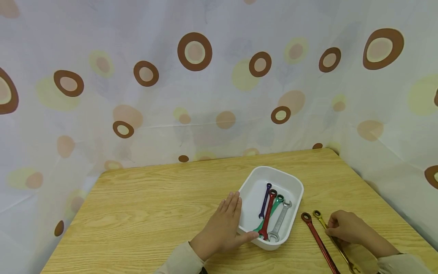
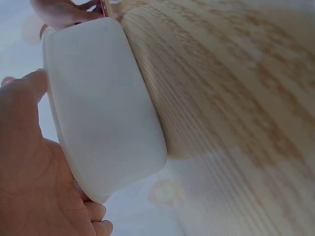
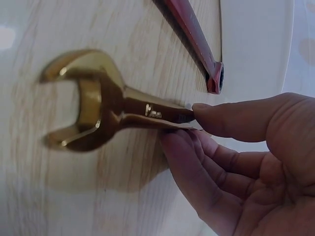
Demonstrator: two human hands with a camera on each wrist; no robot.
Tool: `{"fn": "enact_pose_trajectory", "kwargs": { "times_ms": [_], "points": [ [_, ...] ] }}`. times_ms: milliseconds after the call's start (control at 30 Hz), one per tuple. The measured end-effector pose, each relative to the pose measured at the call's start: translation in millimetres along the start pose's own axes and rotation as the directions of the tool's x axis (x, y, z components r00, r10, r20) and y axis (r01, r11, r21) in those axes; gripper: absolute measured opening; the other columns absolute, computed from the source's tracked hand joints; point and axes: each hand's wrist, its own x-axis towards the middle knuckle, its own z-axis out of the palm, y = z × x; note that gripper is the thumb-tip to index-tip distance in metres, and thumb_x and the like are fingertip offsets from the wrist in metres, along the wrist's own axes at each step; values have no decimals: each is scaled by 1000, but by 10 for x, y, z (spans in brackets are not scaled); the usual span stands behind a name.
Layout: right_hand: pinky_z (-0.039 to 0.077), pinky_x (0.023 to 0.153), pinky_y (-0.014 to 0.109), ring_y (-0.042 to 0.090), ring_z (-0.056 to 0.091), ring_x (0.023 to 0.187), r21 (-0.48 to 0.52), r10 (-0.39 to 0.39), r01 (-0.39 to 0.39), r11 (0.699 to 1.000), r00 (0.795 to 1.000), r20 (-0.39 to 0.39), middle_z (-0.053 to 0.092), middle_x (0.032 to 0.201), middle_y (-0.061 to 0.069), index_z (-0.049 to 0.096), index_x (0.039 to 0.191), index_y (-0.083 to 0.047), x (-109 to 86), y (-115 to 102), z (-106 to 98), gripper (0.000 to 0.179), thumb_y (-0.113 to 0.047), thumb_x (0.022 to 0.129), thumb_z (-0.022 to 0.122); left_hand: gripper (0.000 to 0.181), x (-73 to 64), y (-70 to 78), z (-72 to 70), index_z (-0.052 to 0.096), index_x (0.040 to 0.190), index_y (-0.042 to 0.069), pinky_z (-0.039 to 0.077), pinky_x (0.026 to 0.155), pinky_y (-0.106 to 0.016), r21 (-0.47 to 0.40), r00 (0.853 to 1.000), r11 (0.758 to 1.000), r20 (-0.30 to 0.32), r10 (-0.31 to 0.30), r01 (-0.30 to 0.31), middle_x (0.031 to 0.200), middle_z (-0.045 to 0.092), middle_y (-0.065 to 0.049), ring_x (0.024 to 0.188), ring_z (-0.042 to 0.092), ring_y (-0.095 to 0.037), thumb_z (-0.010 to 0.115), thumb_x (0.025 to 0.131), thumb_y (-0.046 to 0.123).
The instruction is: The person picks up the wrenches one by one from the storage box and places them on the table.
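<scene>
My left hand (image 1: pixel 224 226) rests against the left side and near rim of the white plastic bin (image 1: pixel 297 213), its fingers straight and its thumb on the rim. Inside the bin lie a purple wrench (image 1: pixel 265 201), a red combination wrench (image 1: pixel 268 215), a green wrench (image 1: pixel 275 204) and a silver wrench (image 1: pixel 281 219). To the right of the bin, my right hand (image 1: pixel 349 229) pinches a gold combination wrench (image 3: pixel 147 109) by its shaft, between thumb and fingers. The open-ended jaw faces the right wrist camera. Beside it a longer red ratcheting wrench (image 1: pixel 319 239) lies on the table.
The wood-grain table (image 1: pixel 143 213) extends left of the bin. A patterned white curtain (image 1: pixel 219 87) hangs behind the table and along both sides. The table's right edge runs past my right hand.
</scene>
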Motion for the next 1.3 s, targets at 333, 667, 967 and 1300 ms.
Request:
{"fn": "enact_pose_trajectory", "kwargs": {
  "times_ms": [333, 667, 967, 1300],
  "points": [
    [41, 48, 28, 13, 50, 53, -4, -6, 6, 1000, 1000, -4, 55, 65, -1, 58, 77, -6, -4, 5, -5, 16, -13, 84, 71, 103, -5, 3, -19, 17, 152, -2, 20, 116, -44, 4, 1000, 1000, 4, 2, -2, 160, 9, -17, 147, 7, -31, 23, 87, 78],
    [43, 46, 28, 14, 53, 52, -13, -9, 9, 1000, 1000, -2, 58, 65, -1, 59, 78, -6, -14, -56, -41, 15, -13, 84, 71, 104, 11, -13, 14, 17, 152, -2, 20, 116, -44, -1, 1000, 1000, -1, -1, 1, 160, 8, -17, 147, 6, -30, 21, 86, 79],
    [45, 49, 28, 17, 57, 57, -26, -88, 88, 996, 996, -9, 62, 70, 1, 64, 90, 1, 16, -264, -313, 14, -13, 88, 67, 105, 11, -16, 36, 16, 152, -2, 20, 116, -45, -7, 1000, 1000, 0, 0, 0, 160, 7, -17, 147, 5, -30, 21, 86, 80],
    [48, 58, 29, 11, 59, 69, -132, -269, 252, 959, 954, -129, 66, 79, -2, 67, 92, -4, 181, -736, -500, 15, -18, 86, 71, 105, 9, -14, 32, 15, 152, -2, 20, 116, -45, -12, 1000, 1000, -5, 2, -2, 160, 7, -17, 147, 5, -30, 22, 86, 79]
  ]
}}
